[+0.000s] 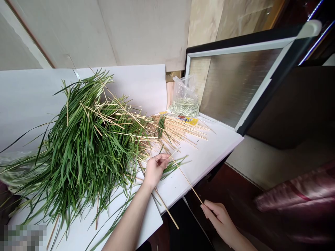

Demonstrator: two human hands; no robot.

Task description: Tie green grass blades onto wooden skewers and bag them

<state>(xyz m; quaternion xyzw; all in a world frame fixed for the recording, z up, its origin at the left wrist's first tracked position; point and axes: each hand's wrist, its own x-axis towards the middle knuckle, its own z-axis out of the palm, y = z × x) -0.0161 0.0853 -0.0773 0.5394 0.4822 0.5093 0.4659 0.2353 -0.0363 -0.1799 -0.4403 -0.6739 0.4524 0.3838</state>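
A big heap of long green leaves (83,146) lies on a white table (199,164), with thin bamboo skewers (178,130) piled at its right end. My left hand (155,169) is closed in a pinch on a few green leaves at the heap's right edge, where the tip of one skewer (187,179) meets them. That skewer slants down to my right hand (221,218), which is off the table's front edge and closed on its lower end.
A clear plastic bag (184,97) with pale green bits stands at the table's back right, beside a yellow packet (187,119). A framed glass panel (235,83) leans to the right. Another skewer (166,211) overhangs the table's front edge.
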